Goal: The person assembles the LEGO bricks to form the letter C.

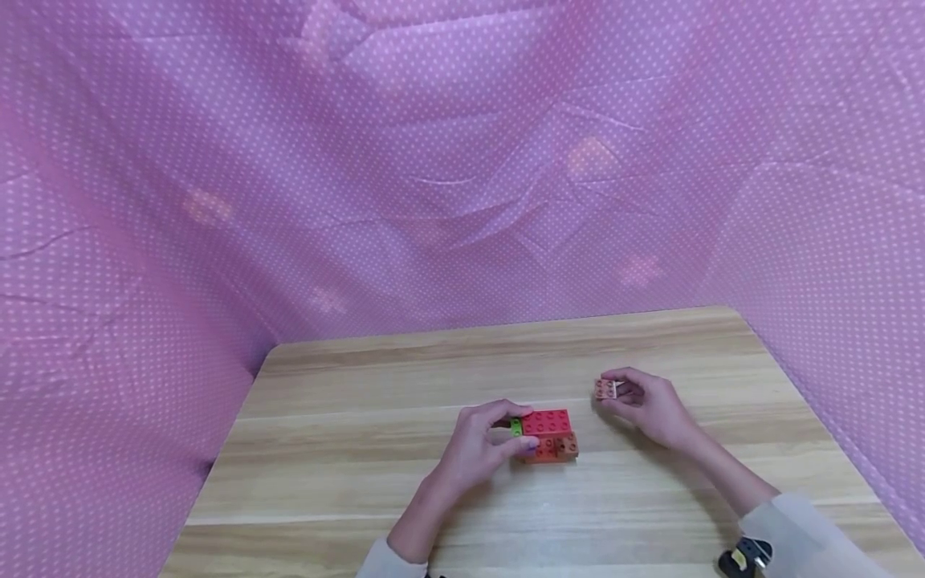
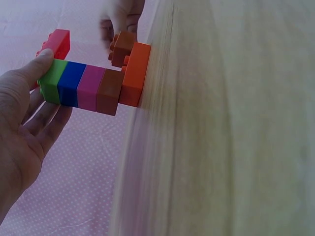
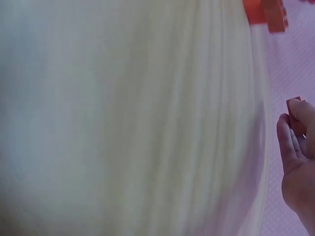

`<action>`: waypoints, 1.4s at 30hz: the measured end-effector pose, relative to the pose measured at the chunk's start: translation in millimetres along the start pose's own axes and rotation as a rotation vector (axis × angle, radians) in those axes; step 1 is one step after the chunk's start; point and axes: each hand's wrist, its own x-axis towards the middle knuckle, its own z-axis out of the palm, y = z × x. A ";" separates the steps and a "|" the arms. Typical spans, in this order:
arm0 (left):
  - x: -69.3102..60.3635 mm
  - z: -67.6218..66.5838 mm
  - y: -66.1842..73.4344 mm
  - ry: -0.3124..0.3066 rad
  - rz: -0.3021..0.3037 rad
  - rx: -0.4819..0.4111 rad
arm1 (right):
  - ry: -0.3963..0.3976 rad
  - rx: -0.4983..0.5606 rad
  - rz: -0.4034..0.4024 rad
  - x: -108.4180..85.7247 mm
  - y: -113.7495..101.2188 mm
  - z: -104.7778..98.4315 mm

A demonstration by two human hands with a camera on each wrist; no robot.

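Observation:
My left hand (image 1: 473,449) grips a build of toy building bricks at the upper end of its column. In the left wrist view that column runs from a green brick (image 2: 52,81) through a blue brick (image 2: 72,84) and a pink brick (image 2: 90,88) to a brown brick (image 2: 110,92). An orange brick (image 2: 135,74) forms the base on the table, bearing a second brown brick (image 2: 122,49). At the top sticks out a red brick (image 1: 547,422). Off to the right, my right hand (image 1: 654,408) pinches a small brown brick (image 1: 605,389) between thumb and fingers, apart from the build.
The wood-grain table (image 1: 325,449) lies under both hands. A pink polka-dot cloth (image 1: 462,201) hangs behind the table and along its sides. At the right sleeve a dark strapped device (image 1: 744,556) is partly visible.

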 end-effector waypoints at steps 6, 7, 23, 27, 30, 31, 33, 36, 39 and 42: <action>-0.6 -0.4 -1.0 0.014 0.020 0.032 | -0.092 0.186 0.073 -13.3 -13.2 17.5; -0.6 -0.5 -1.1 0.016 0.022 0.037 | -0.109 0.218 0.075 -15.2 -15.6 20.0; -4.1 0.6 -2.9 0.001 0.001 -0.019 | -0.248 0.390 0.061 -31.2 -45.5 42.6; -3.7 -0.1 -3.1 0.001 0.010 -0.024 | -0.256 0.440 0.020 -30.8 -48.7 45.8; -3.0 -0.3 -3.2 0.004 0.008 -0.039 | -0.256 0.467 -0.010 -29.2 -49.9 47.9; -2.8 -0.3 -3.2 0.005 0.011 -0.041 | -0.256 0.472 -0.015 -28.7 -49.9 48.5; -2.4 -0.3 -3.2 0.005 0.016 -0.038 | -0.257 0.475 -0.021 -28.0 -49.9 49.2; -1.7 -0.1 -3.3 0.001 0.033 -0.017 | -0.259 0.470 -0.034 -27.4 -49.7 49.6; -0.8 -0.1 -3.1 -0.004 0.036 -0.007 | -0.258 0.470 -0.070 -26.8 -49.5 49.8; -0.1 -0.3 -2.7 -0.005 0.034 -0.001 | -0.259 0.478 -0.117 -26.5 -49.0 50.5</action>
